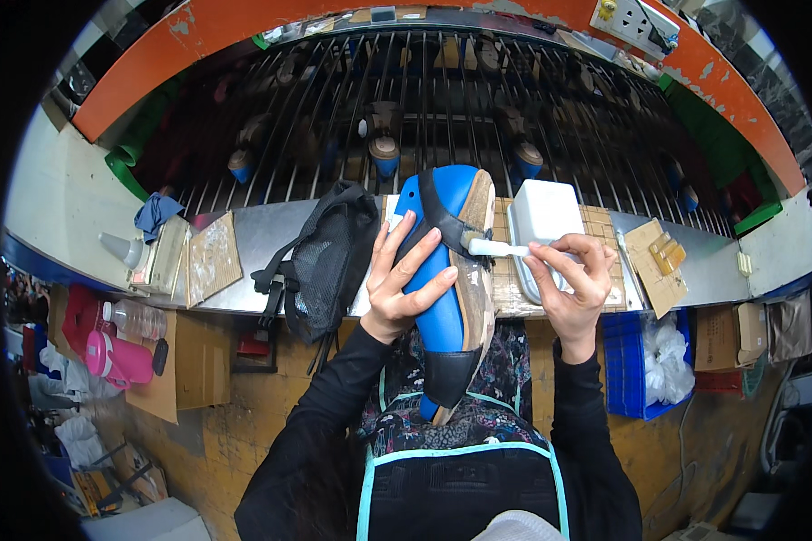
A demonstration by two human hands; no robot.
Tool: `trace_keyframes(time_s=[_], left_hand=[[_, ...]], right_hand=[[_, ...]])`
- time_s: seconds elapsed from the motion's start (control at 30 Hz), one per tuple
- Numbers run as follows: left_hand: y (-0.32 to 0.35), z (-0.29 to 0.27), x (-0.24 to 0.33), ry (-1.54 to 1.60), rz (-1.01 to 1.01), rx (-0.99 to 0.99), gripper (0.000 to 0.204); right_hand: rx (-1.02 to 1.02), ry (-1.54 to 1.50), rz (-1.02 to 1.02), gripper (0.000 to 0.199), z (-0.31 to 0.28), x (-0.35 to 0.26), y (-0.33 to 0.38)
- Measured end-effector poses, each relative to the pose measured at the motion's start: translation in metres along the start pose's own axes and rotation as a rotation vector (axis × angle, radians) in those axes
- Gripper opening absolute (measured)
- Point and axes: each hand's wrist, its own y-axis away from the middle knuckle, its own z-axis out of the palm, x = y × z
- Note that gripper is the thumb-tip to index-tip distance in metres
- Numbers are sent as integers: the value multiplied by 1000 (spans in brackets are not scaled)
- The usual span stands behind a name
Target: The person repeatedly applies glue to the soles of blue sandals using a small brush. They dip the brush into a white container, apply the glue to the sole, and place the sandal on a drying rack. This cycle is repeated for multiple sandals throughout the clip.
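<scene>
- The left hand [404, 279] has its fingers [421, 255] spread flat against the blue side of a shoe [447, 270], gripping it from the left and holding it upright, toe end toward the rack, heel down by the person's apron [460, 478].
- The shoe is blue with black trim and a tan sole facing right; it stands above the near edge of the desk [262, 234], between the two hands.
- The right hand [573, 275] has its fingers curled closed around the white handle of a small brush [492, 245], whose head touches the shoe's sole edge near the top.
- Just behind the brush, a white rectangular tub [543, 212] sits on a checked mat [604, 225] on the desk.
- A black mesh bag [320, 261] with straps lies just left of the left hand, draped over the desk edge.
- Further left on the desk lie a clear plastic packet [212, 257], a white squeeze bottle [122, 248] and a blue cloth [156, 212].
- Right of the tub lies a cardboard piece [657, 261] bearing small yellow blocks.
- Behind the desk runs a rack of metal bars [424, 117] carrying more shoes.
- Below left stand a pink flask [117, 358] and a clear bottle [135, 317]; below right, a blue crate [636, 361].
</scene>
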Motion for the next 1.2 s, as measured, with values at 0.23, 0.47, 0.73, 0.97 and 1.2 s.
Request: trace_keyframes(time_s=[0.23, 0.47, 0.73, 0.97, 1.2], left_hand=[[-7, -2, -3, 6, 44, -17, 33], [-9, 1, 0, 34, 38, 0, 41], [-9, 2, 3, 67, 50, -8, 32], [-7, 10, 5, 139, -31, 120, 34], [-1, 9, -2, 63, -28, 201, 33]], right_hand=[[-72, -136, 2, 25, -8, 6, -11], [-20, -37, 35, 23, -9, 4, -16], [-273, -326, 148, 18, -23, 9, -18], [-251, -462, 193, 17, -14, 14, -6], [-99, -419, 495, 15, -8, -9, 32]])
